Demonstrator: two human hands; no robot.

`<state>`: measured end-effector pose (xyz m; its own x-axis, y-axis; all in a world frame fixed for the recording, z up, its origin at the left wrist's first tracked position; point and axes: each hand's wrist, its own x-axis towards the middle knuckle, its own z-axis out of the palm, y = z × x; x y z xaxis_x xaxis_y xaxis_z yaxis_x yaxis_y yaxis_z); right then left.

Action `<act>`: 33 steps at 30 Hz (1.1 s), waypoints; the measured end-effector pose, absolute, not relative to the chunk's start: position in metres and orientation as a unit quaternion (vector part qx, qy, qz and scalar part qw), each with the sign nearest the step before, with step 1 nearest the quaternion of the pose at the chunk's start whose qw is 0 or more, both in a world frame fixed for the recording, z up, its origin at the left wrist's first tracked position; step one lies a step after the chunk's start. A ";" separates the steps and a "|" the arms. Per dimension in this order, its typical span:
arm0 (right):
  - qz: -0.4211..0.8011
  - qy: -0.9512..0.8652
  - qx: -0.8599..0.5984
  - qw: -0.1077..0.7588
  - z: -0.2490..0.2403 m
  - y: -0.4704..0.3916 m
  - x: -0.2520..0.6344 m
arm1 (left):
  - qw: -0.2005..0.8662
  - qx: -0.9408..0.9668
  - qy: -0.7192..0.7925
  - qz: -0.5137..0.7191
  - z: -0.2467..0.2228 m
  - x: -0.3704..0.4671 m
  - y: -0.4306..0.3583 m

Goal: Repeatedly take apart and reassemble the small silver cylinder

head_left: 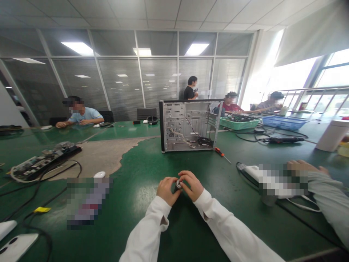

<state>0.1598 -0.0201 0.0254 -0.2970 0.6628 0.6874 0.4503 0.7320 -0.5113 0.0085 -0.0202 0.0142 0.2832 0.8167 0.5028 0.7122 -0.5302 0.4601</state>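
Just above the green table [144,203], near its front middle, my left hand [167,190] is closed round a small dark round object with a silver top [178,185]. The fingers of my right hand [191,185] pinch the same object from the right, at its top. Too small to name, the object is partly hidden by my fingers. Beyond my hands an open computer case [191,125] stands upright, its metal inside and some cables showing. A red-handled screwdriver [222,154] lies by the case's lower right corner.
At the right, another person's hand [302,166] rests near a white device with cables. Green [240,124] and blue [285,123] baskets stand behind. A power strip [46,160] with cables lies left, and phones [19,247] at the lower left. Several people are around the table.
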 end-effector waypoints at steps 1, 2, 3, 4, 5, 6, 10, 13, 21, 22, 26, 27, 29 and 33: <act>0.111 -0.794 -0.348 0.485 0.027 -0.020 0.160 | 0.075 0.796 0.480 0.361 0.014 0.009 -0.020; 0.112 -0.788 -0.350 0.494 0.028 -0.019 0.162 | 0.079 0.794 0.481 0.364 0.013 0.009 -0.020; 0.112 -0.779 -0.355 0.504 0.029 -0.017 0.164 | 0.084 0.790 0.483 0.368 0.012 0.009 -0.019; 0.112 -0.769 -0.364 0.513 0.029 -0.014 0.167 | 0.089 0.786 0.485 0.372 0.011 0.008 -0.018; 0.112 -0.759 -0.378 0.518 0.028 -0.011 0.171 | 0.095 0.781 0.489 0.376 0.011 0.008 -0.018; 0.109 -0.753 -0.393 0.516 0.026 -0.007 0.175 | 0.100 0.776 0.494 0.380 0.010 0.008 -0.017; 0.086 -0.779 -0.454 0.424 0.007 0.012 0.193 | 0.118 0.755 0.514 0.391 0.011 0.007 -0.016; 0.094 -0.802 -0.485 0.336 -0.011 0.023 0.200 | 0.129 0.743 0.522 0.398 0.014 0.008 -0.016; 0.121 -0.811 -0.503 0.274 -0.025 0.039 0.226 | 0.144 0.750 0.531 0.368 0.008 0.003 -0.013; 0.120 -0.808 -0.509 0.271 -0.025 0.040 0.230 | 0.144 0.751 0.542 0.349 0.005 0.003 -0.011; 0.107 -0.794 -0.536 0.267 -0.027 0.043 0.237 | 0.133 0.761 0.578 0.263 -0.002 0.004 -0.008; 0.106 -0.792 -0.540 0.264 -0.028 0.044 0.237 | 0.129 0.763 0.581 0.251 -0.003 0.004 -0.007; 0.104 -0.790 -0.546 0.257 -0.030 0.045 0.236 | 0.124 0.767 0.582 0.242 -0.004 0.003 -0.007; 0.097 -0.786 -0.554 0.256 -0.033 0.046 0.234 | 0.114 0.771 0.579 0.241 -0.004 0.003 -0.007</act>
<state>0.2344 0.0458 -0.0330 -0.2540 0.9210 0.2953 0.8213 0.3667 -0.4370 0.0028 -0.0066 -0.0040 0.2135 0.9472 0.2393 0.8369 -0.3037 0.4553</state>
